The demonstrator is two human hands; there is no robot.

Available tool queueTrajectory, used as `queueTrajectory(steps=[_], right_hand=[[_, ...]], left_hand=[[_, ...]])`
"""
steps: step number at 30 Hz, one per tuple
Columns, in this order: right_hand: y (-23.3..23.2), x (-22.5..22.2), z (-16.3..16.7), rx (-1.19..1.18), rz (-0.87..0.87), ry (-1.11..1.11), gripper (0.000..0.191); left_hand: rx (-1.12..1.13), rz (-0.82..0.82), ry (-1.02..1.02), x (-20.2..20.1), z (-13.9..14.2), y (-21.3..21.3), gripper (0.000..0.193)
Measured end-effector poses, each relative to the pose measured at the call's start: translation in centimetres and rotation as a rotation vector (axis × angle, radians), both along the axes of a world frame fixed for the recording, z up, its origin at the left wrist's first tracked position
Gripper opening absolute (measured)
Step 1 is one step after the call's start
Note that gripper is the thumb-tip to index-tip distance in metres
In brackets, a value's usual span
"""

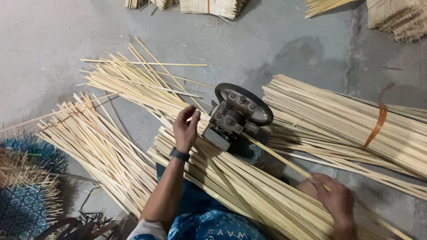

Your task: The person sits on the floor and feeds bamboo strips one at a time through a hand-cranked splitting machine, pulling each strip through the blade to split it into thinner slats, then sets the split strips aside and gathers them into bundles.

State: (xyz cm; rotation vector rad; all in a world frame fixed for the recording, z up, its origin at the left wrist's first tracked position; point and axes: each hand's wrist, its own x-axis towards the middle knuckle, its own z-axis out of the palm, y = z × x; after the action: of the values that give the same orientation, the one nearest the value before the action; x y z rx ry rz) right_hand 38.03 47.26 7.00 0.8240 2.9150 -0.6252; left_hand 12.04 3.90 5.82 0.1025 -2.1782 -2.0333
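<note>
Hands [185,129] [336,200] feed one bamboo strip [280,156] through the splitting machine [235,118].

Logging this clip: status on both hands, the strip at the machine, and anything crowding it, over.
Left hand pinching strip at machine outfeed. Right hand gripping bamboo strip feeding in. Loose strips piled across lap; tied bundle beside machine.
</note>
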Motion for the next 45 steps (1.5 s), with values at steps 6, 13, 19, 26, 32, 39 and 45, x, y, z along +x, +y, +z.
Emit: queueTrajectory(steps=[6, 13, 19, 26, 32, 39, 45], right_hand=[[-8.5, -6.4, 2.2, 0.067, 0.336, 0.231, 0.036], [-15.8, -7.2, 1.0, -0.307, 0.435, 0.128, 0.029], [-16.0, -6.3, -1.7, -0.256, 0.361, 0.124, 0.018], [-14.4, -5.1, 0.5, -0.326, 0.223, -0.001, 0.025], [-8.1, -2.2, 0.4, -0.343, 0.115, -0.206, 0.031], [5.3, 5.5, 0.7, -0.299, -0.151, -0.009, 0.028], [3.5, 3.5, 0.4, 0.016, -0.083, 0.027, 0.031]], left_hand=[[0.387, 0.003, -0.236, -4.8, -2.9, 0.7, 0.044], [0.518, -0.068, -0.288, -6.6, -3.6, 0.9, 0.031], [0.533, -0.048, -0.294, -6.7, -2.9, 1.2, 0.026], [0.54, -0.058, -0.289, -6.7, -2.9, 0.9, 0.027], [0.566, -0.045, -0.302, -7.5, -3.4, 0.4, 0.024], [0.687, 0.126, -0.23, -9.8, -2.7, -2.1, 0.02], [0.733, 0.233, -0.262, -9.6, -1.8, -1.7, 0.025]])
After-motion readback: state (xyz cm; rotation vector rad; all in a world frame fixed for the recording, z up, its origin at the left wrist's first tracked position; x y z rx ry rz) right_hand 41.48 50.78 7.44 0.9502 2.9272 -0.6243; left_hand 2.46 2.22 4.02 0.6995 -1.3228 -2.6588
